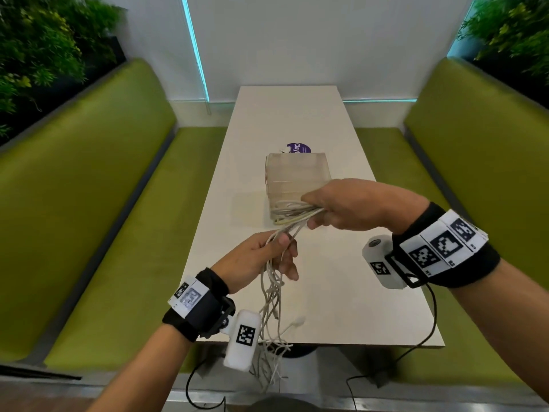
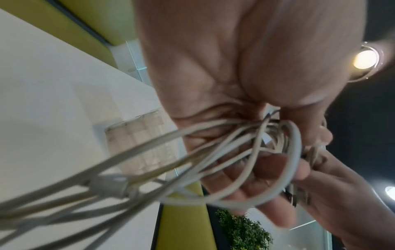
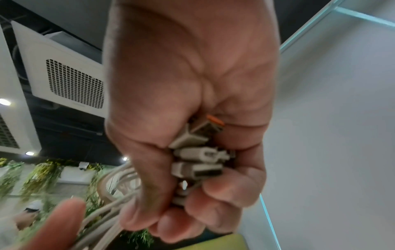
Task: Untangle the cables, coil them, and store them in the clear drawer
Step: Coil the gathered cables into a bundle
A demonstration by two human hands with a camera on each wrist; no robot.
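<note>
A tangle of white cables (image 1: 273, 295) hangs in the air over the near end of the white table (image 1: 341, 292). My right hand (image 1: 318, 212) grips the looped upper part of the bundle, with several grey plug ends (image 3: 196, 155) pressed in its palm. Lower and to the left, my left hand (image 1: 279, 254) holds the same cables (image 2: 245, 152) between thumb and fingers, and the loose ends (image 1: 267, 367) dangle past the table's front edge. The clear drawer unit (image 1: 297, 179) stands on the table just behind my right hand; whether a drawer is open cannot be told.
A purple round sticker (image 1: 298, 147) lies on the table behind the drawer unit. Green bench seats (image 1: 104, 218) run along both sides of the table. Black cords (image 1: 427, 337) trail from the wrist cameras below the table edge.
</note>
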